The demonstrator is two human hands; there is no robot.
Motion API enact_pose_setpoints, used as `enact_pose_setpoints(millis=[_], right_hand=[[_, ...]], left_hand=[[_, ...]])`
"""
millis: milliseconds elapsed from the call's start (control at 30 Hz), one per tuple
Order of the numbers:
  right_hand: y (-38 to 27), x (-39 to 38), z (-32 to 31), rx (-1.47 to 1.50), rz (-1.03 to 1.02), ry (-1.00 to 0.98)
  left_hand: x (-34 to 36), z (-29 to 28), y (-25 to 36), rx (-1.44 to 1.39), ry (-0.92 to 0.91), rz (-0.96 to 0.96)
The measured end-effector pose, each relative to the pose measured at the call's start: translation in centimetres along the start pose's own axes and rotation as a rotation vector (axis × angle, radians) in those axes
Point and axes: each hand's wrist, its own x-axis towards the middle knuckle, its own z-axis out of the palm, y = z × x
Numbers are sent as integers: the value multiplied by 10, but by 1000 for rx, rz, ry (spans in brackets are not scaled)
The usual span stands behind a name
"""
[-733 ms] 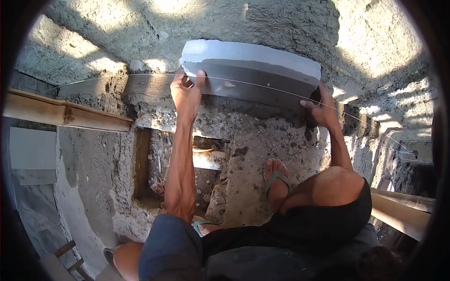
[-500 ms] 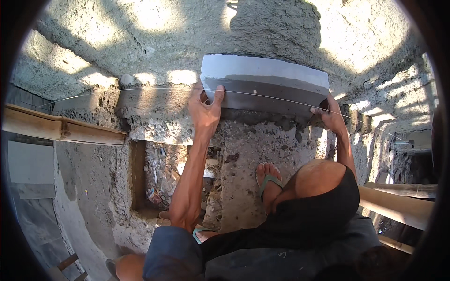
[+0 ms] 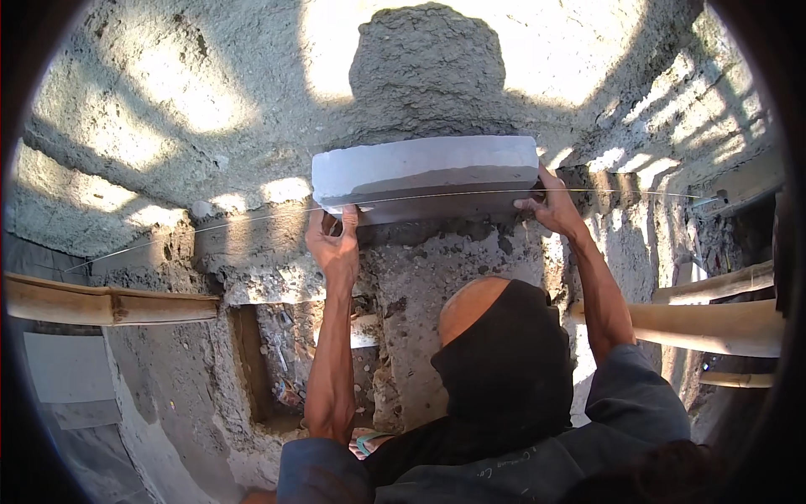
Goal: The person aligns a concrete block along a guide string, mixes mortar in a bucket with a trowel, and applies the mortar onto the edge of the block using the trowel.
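Note:
A long block (image 3: 424, 161) with a whitish top and darker grey front lies horizontally across the middle, over wet dark mortar (image 3: 437, 231) on a rough ledge. My left hand (image 3: 334, 239) grips the block's left end, thumb on the front. My right hand (image 3: 550, 206) grips the right end, thumb low on the front and fingers round the end. A thin taut string (image 3: 638, 191) crosses the view in front of the block, close to its face. Whether the block rests fully on the mortar or is partly held up, I cannot tell.
A rough, sunlit cement wall (image 3: 185, 101) rises beyond the block. Bamboo poles lie at left (image 3: 151, 309) and right (image 3: 714, 328). A rubble-filled square pit (image 3: 281, 370) is below my left arm. My bent knee (image 3: 466, 307) is below the block. Grey tiles (image 3: 71, 370) are at far left.
The view has shifted, showing more wall above. The block now sits lower in the picture, and my knee has come up nearer the middle, covering my foot. Both hands still grip the block.

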Motion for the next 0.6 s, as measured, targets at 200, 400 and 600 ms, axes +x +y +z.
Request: enact_pose_setpoints(millis=[200,400,600], right_hand=[[4,8,-12,-83,-119,-118],[40,-1,-63,-31,-180,-66],[71,-4,-93,-15,47,99]], left_hand=[[5,1,2,2,-35,46],[-4,50,16,168,-131,-65],[-17,87,8,21,-196,5]])
